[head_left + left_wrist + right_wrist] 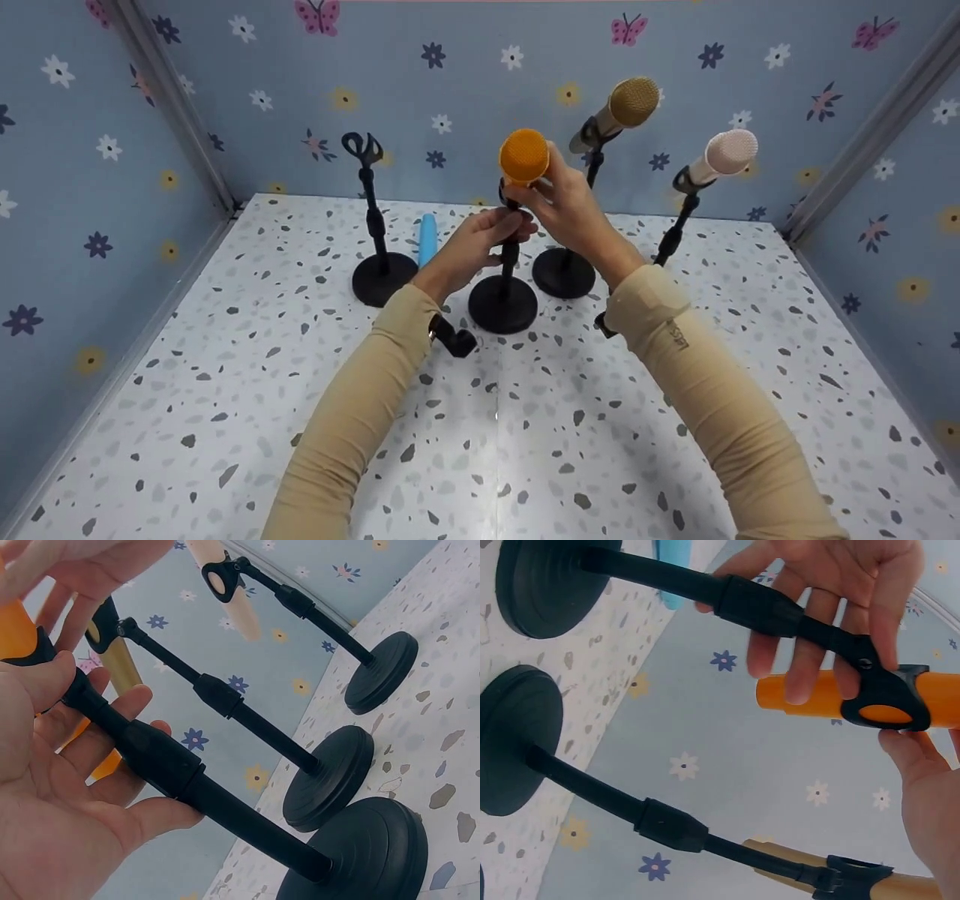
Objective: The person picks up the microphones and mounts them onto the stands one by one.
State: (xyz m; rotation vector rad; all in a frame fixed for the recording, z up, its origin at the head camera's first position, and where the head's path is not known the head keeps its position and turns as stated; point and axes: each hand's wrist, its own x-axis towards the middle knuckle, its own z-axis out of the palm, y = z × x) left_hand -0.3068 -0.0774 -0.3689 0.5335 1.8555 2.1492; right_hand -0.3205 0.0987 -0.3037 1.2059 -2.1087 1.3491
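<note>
In the head view, the beige cloth right sleeve [697, 360] hides the base of one black stand [680, 225]; the left hand [480, 241] partly covers a smooth light-blue cylinder [427, 236]. Grey-flecked white tabletop [450, 465] lies underneath. Left fingers curl round another black round-based stand [508, 271]; clipped at its twelve o'clock, the orange mesh-headed microphone [524, 157] is gripped by the right hand [574, 206]. At two o'clock from it, a gold mesh-headed microphone [632, 103]; beyond, blue flowered walls [480, 90].

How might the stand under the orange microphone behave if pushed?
Pushed high, the stand might tip, since the orange microphone sits in a clip atop a slender pole. Pushed low, it would probably slide, given its wide, flat base.
</note>
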